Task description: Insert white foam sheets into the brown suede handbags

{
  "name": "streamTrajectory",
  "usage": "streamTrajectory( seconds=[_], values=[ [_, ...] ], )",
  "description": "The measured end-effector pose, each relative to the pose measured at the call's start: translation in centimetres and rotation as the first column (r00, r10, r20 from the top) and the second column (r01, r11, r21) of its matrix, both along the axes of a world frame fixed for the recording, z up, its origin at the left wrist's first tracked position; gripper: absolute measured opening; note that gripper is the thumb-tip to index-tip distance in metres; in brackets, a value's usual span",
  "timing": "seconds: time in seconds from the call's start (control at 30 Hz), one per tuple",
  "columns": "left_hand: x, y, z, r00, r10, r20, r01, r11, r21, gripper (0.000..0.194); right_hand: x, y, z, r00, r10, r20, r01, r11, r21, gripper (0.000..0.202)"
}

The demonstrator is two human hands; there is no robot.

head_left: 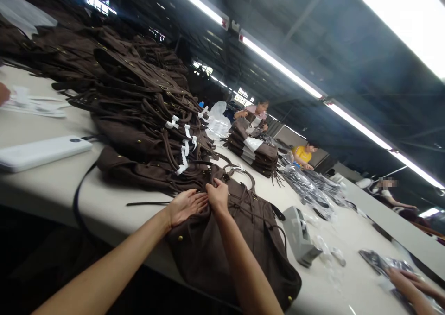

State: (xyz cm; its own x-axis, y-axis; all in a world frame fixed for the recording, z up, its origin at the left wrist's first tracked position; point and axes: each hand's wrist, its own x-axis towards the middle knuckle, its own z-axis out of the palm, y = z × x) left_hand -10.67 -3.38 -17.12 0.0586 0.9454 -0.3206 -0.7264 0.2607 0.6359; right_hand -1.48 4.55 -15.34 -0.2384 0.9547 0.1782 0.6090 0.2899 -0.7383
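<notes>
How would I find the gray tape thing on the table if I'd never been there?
Start at the long pale table and find the brown bag under the person's two hands. Just to its right sits the tape dispenser. It is the only hard, gray, wedge-shaped thing there; everything near it is soft brown bags or crinkly plastic wrap.

Landmark: brown bag (222, 241) lying at the table (52, 185) edge. Both hands rest on its top, left hand (186, 206), right hand (218, 197).

Directly behind the bag: tall pile of bags (139, 106), straps spilling out, blocks that way. Left of the bag: bare tabletop, crossed by a loose strap (78, 194), open as far as the white power bank (40, 153). Right of the bag: tape dispenser (301, 236) just beside it; beyond, plastic wrappers (308, 187) and another person's hands (410, 280).
</notes>
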Motion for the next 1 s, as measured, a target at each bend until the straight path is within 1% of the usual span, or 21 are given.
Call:
streamTrajectory(
  seconds=[0.07, 0.13, 0.2, 0.23, 0.27, 0.3, 0.33, 0.37, 0.4, 0.47, 0.53, 0.57, 0.6, 0.63, 0.67, 0.73, 0.77, 0.8, 0.87, 0.93, 1.0],
  values=[
    [-0.3, -0.4, -0.6, 1.000, 0.011, 0.022, -0.011, 1.000, -0.001, 0.039, -1.7, -0.7, -0.7, 0.998, -0.023, 0.050, 0.023, 1.000, 0.004, 0.031],
    [-0.2, -0.8, -0.8, 1.000, 0.005, 0.026, -0.005, 1.000, 0.013, 0.044, -2.9, -1.2, -1.4, 0.997, -0.035, 0.073, 0.036, 0.999, -0.020, 0.028],
    [0.1, -1.2, -0.8, 0.999, -0.024, 0.032, 0.023, 0.999, 0.036, 0.053, -3.4, -1.2, -2.3, 0.999, -0.035, 0.008, 0.035, 0.997, -0.067, 0.032],
    [0.3, -1.5, -0.8, 1.000, -0.024, -0.018, 0.025, 0.998, 0.057, 0.056, -3.4, -0.9, -2.7, 0.999, -0.037, -0.041, 0.033, 0.996, -0.085, 0.035],
    [0.5, -1.9, -0.8, 0.989, -0.015, -0.149, 0.028, 0.996, 0.087, 0.057, -3.1, -0.6, -3.2, 0.996, -0.034, -0.083, 0.026, 0.996, -0.088, 0.037],
    [0.6, -2.2, -0.8, 0.941, 0.007, -0.340, 0.035, 0.992, 0.118, 0.057, -2.8, -0.2, -3.7, 0.993, -0.027, -0.111, 0.019, 0.997, -0.072, 0.037],
    [0.6, -2.7, -0.8, 0.840, 0.037, -0.541, 0.049, 0.988, 0.143, 0.058, -2.4, 0.2, -4.2, 0.993, -0.012, -0.119, 0.007, 0.999, -0.037, 0.035],
    [0.5, -3.2, -0.7, 0.708, 0.068, -0.703, 0.063, 0.985, 0.158, 0.058, -2.1, 0.6, -4.7, 0.994, 0.004, -0.111, -0.002, 1.000, 0.019, 0.033],
    [0.5, -3.8, -0.6, 0.568, 0.087, -0.818, 0.082, 0.984, 0.161, 0.057, -1.8, 0.9, -5.0, 0.996, 0.018, -0.093, -0.009, 0.995, 0.097, 0.032],
    [0.3, -5.2, -0.3, 0.354, 0.085, -0.931, 0.107, 0.986, 0.130, 0.048, -1.6, 1.5, -5.4, 0.999, 0.035, -0.042, -0.022, 0.959, 0.284, 0.030],
    [0.3, -6.5, -0.3, 0.166, 0.083, -0.983, 0.112, 0.988, 0.102, 0.039, -1.8, 2.2, -5.2, 0.998, 0.044, 0.047, -0.061, 0.882, 0.466, 0.038],
    [0.4, -7.1, -0.4, 0.083, 0.080, -0.993, 0.105, 0.990, 0.089, 0.040, -1.9, 2.7, -4.7, 0.991, 0.061, 0.116, -0.114, 0.835, 0.539, 0.044],
    [0.5, -7.5, -0.7, 0.036, 0.083, -0.996, 0.093, 0.992, 0.086, 0.042, -2.0, 3.3, -4.1, 0.973, 0.099, 0.210, -0.206, 0.786, 0.583, 0.047],
    [0.7, -7.9, -1.2, 0.030, 0.104, -0.994, 0.071, 0.992, 0.106, 0.042, -2.0, 4.0, -3.2, 0.933, 0.152, 0.326, -0.326, 0.740, 0.588, 0.047],
    [0.9, -8.3, -1.7, 0.041, 0.149, -0.988, 0.049, 0.987, 0.151, 0.042, -2.0, 4.8, -2.2, 0.864, 0.214, 0.456, -0.462, 0.697, 0.548, 0.044],
    [1.3, -8.7, -2.9, 0.069, 0.288, -0.955, 0.018, 0.957, 0.290, 0.036, -1.7, 6.5, 0.4, 0.639, 0.309, 0.705, -0.691, 0.634, 0.348, 0.035],
    [1.5, -8.8, -3.5, 0.074, 0.373, -0.925, 0.001, 0.927, 0.374, 0.033, -1.4, 7.3, 1.8, 0.519, 0.329, 0.789, -0.750, 0.619, 0.234, 0.032],
    [1.7, -8.9, -3.9, 0.071, 0.447, -0.892, -0.019, 0.895, 0.447, 0.032, -1.1, 8.0, 3.1, 0.419, 0.331, 0.845, -0.774, 0.617, 0.143, 0.031],
    [1.9, -9.1, -4.5, 0.037, 0.528, -0.848, -0.073, 0.848, 0.525, 0.037, -0.5, 9.0, 5.3, 0.296, 0.314, 0.902, -0.781, 0.624, 0.040, 0.029],
    [2.0, -9.2, -4.7, -0.004, 0.522, -0.853, -0.144, 0.844, 0.517, 0.047, -0.1, 9.4, 6.5, 0.223, 0.307, 0.925, -0.781, 0.624, -0.018, 0.027],
    [2.2, -9.4, -4.5, -0.014, 0.470, -0.883, -0.205, 0.863, 0.462, 0.054, -0.2, 9.4, 6.6, 0.149, 0.300, 0.942, -0.776, 0.626, -0.076, 0.027]
  ],
)
